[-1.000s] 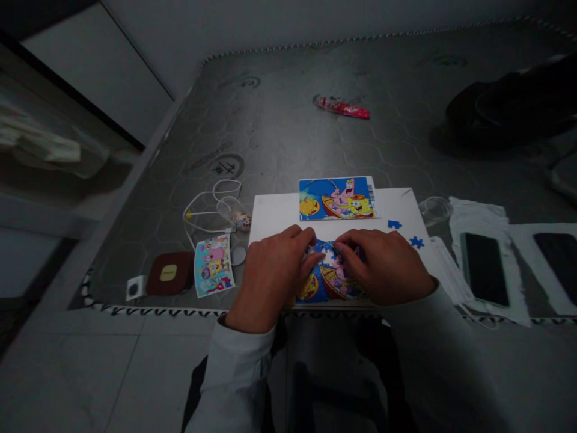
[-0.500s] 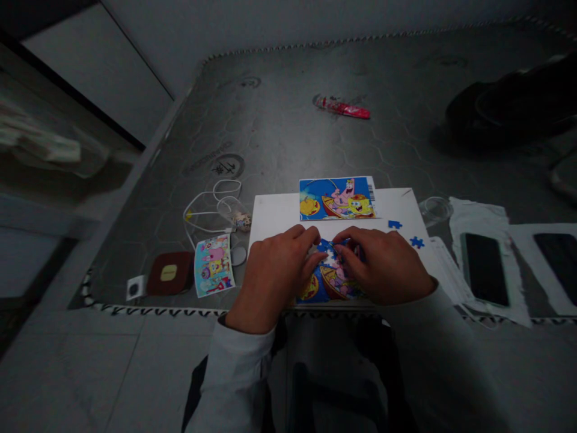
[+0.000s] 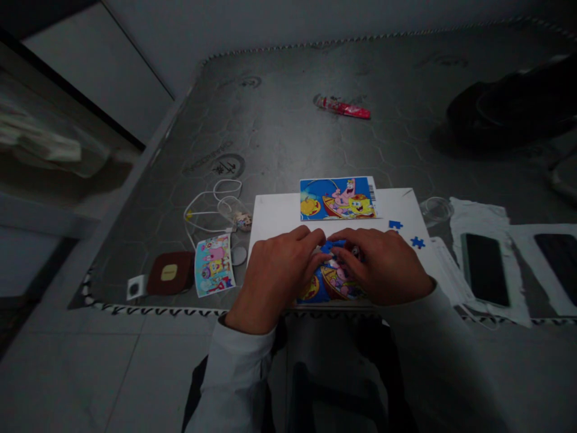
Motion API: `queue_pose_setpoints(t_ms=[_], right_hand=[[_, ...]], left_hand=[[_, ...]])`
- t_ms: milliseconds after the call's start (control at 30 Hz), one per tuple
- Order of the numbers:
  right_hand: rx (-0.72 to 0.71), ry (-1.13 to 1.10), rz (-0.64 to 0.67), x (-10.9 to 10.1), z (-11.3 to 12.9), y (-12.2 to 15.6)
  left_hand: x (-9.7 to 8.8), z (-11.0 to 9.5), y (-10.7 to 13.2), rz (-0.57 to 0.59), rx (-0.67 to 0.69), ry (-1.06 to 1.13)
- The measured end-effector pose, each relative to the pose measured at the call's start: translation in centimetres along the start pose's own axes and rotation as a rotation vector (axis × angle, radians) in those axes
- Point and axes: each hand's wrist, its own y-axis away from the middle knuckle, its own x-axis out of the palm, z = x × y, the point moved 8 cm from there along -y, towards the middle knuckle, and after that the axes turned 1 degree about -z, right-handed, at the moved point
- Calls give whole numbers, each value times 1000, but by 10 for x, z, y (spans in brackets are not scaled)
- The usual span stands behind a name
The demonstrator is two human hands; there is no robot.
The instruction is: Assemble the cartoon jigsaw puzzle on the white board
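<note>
On the white board (image 3: 279, 213), at its near edge, lies the half-built puzzle (image 3: 336, 284). My left hand (image 3: 274, 270) presses it flat, gripping nothing. My right hand (image 3: 383, 264) pinches a blue piece (image 3: 331, 245) at its far edge. Light, thin card, I'd guess: bendable, best held by its edges.

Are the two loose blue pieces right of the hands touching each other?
No: the nearer blue piece and the farther blue piece lie apart, with bare white board between them.

Puzzle (image 3: 331, 282): blue ground, yellow and pink cartoon figures. Loose pieces (image 3: 395, 225): blue. Board (image 3: 274, 213): white; wrapper (image 3: 342, 108): red.
</note>
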Motion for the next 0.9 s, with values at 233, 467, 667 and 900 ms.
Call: queue_pose_setpoints(t_ms=[233, 467, 667, 900], right_hand=[[7, 11, 8, 0, -1, -1], [39, 67, 60, 3, -4, -2], [63, 42, 65, 3, -5, -1], [64, 60, 60, 3, -7, 0]], left_hand=[[1, 2, -1, -9, -16, 39], [4, 4, -1, 13, -41, 33], [8, 10, -1, 23, -103, 2], [13, 8, -2, 45, -125, 24]])
